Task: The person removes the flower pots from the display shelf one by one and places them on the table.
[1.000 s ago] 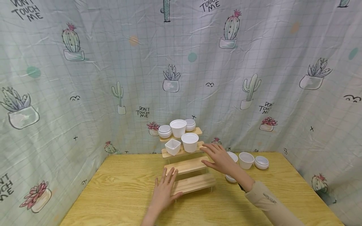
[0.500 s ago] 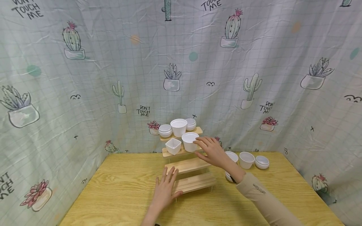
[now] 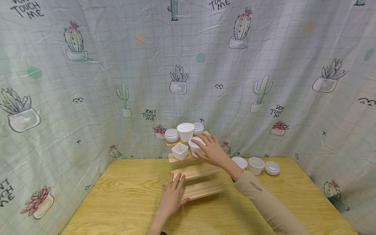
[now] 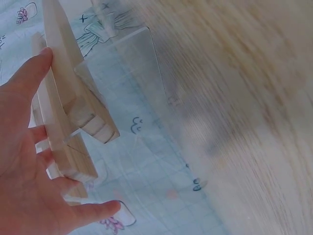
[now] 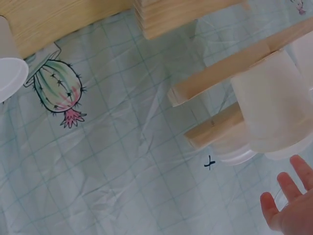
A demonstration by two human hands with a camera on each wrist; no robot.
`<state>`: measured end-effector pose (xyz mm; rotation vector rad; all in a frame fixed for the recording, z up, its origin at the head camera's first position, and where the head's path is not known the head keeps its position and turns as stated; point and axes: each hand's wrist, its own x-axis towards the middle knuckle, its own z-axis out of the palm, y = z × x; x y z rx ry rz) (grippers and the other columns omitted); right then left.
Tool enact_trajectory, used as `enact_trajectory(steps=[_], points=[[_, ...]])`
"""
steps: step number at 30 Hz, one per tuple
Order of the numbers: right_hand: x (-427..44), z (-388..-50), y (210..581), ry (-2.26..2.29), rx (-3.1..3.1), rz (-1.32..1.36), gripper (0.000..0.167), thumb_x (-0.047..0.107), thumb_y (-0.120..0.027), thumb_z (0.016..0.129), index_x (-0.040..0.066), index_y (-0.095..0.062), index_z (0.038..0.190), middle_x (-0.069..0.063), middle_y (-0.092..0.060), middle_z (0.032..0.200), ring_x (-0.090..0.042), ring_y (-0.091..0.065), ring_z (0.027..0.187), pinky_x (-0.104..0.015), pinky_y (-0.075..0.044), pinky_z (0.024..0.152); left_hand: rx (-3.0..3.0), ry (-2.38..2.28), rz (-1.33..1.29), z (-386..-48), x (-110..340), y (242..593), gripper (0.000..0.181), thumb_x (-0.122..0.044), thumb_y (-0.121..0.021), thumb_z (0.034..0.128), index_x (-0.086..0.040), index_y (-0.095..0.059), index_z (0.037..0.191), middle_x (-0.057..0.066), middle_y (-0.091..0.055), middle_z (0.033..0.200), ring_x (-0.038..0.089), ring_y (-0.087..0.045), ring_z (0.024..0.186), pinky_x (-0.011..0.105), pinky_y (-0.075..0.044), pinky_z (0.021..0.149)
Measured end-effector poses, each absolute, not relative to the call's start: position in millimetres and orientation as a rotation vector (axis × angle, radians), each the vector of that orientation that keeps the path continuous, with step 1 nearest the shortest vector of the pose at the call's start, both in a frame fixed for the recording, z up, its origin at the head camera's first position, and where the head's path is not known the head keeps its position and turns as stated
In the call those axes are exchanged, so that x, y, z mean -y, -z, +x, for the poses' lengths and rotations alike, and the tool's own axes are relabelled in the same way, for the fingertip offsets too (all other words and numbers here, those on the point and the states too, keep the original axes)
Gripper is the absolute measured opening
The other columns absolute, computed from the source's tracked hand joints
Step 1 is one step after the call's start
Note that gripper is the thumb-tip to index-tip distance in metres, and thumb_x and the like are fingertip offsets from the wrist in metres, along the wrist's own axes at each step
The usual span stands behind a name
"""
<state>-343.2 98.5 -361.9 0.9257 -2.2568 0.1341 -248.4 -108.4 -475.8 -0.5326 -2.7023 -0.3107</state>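
Note:
A stepped wooden shelf stand [image 3: 202,191] with thin clear supports stands mid-table. My left hand [image 3: 171,195] rests on its left end at the lower boards, fingers spread; in the left wrist view the thumb touches one board [image 4: 63,54]. On the second board from the top are a square white pot [image 3: 180,152] and a round white pot [image 3: 192,150]. My right hand [image 3: 212,150] reaches over the round pot and partly hides it. In the right wrist view its fingers [image 5: 288,186] stand slightly apart from that pot [image 5: 274,105].
On the top board are a large round pot [image 3: 185,133] and two small ribbed bowls, one at left [image 3: 171,135] and one at right [image 3: 198,128]. Right of the stand, more white pots [image 3: 256,166] and a low bowl [image 3: 272,168] stand on the table. A cactus-print curtain hangs behind.
My right hand has moved left and up, from the second board's right end to over the round pot. The left hand stays on the stand; the pots stand where they were.

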Motion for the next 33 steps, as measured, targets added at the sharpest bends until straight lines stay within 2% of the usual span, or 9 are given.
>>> enact_trajectory(steps=[13, 33], points=[[-81, -355, 358, -0.152, 2.446, 0.862, 0.044, 0.041, -0.047, 0.089, 0.023, -0.046, 0.13, -0.012, -0.04, 0.137, -0.036, -0.033, 0.127, -0.06, -0.03, 0.097, 2.708, 0.313, -0.536, -249, 108, 475, 0.081, -0.051, -0.061, 0.0748, -0.012, -0.029, 0.14, 0.008, -0.027, 0.146, 0.037, -0.018, 0.135, 0.069, -0.031, 0.091], [-75, -364, 363, -0.159, 2.519, 0.832, 0.043, 0.043, -0.048, 0.088, 0.028, -0.047, 0.128, -0.014, -0.037, 0.139, -0.037, -0.033, 0.126, -0.058, -0.035, 0.092, 2.699, 0.331, -0.527, -249, 108, 478, 0.081, -0.05, -0.062, 0.0745, -0.012, -0.03, 0.139, 0.008, -0.027, 0.146, 0.037, -0.018, 0.135, 0.069, -0.032, 0.09]])
